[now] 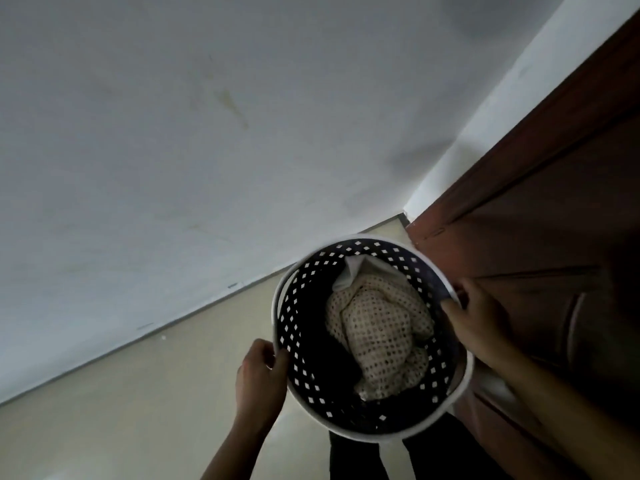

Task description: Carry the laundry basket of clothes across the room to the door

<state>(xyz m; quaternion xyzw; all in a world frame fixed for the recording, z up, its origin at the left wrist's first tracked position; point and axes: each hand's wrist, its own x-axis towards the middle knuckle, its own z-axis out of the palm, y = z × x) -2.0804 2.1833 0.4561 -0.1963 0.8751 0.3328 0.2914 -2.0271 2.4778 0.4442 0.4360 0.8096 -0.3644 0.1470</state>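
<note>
A round laundry basket [301, 341] with a white rim and dark perforated walls fills the lower middle of the head view. Inside it lies a cream open-knit garment [377, 341] over dark clothes, with a white piece at its far end. My left hand [259, 372] grips the rim on the left side. My right hand [481, 320] grips the rim at the right handle. The basket is held up in front of my legs. A dark brown wooden door [540, 237] stands directly to the right, touching or almost touching the basket.
A pale wall [173, 150] runs across the left and top, meeting the beige tiled floor [138, 410] along a diagonal line. A narrow white wall strip [485, 116] and the room corner lie just beyond the basket. My dark trouser legs [356, 459] show below the basket.
</note>
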